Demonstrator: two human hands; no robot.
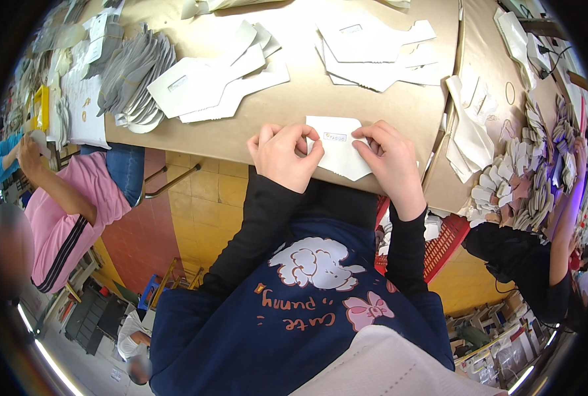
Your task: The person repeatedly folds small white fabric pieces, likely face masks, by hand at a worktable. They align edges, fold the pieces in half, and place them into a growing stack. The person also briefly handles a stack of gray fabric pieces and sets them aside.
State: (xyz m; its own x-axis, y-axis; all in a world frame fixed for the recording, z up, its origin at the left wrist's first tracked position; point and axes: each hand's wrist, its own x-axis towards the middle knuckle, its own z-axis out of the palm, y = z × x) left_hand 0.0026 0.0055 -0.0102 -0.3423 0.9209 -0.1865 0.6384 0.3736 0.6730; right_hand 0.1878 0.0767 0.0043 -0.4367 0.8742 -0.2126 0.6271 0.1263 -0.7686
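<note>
A white flat cut piece (340, 160), with a small printed label on its upper part, lies at the near edge of the brown-covered table (241, 135). At its left edge my left hand (282, 157) is closed, thumb and forefinger pinching close to the label. My right hand (394, 157) pinches the piece's right edge near the upper corner. Farther back, a fanned pile of white pieces (195, 89) lies to the left. A second pile of similar white pieces (366, 49) is straight ahead, with a label on its top piece.
A fanned stack of grey pieces (132, 79) sits at the back left. White strips (472, 132) and heaped small pieces (505, 185) cover the right table. A red basket (447, 245) stands below the edge. People work at left (86, 188) and right (561, 244).
</note>
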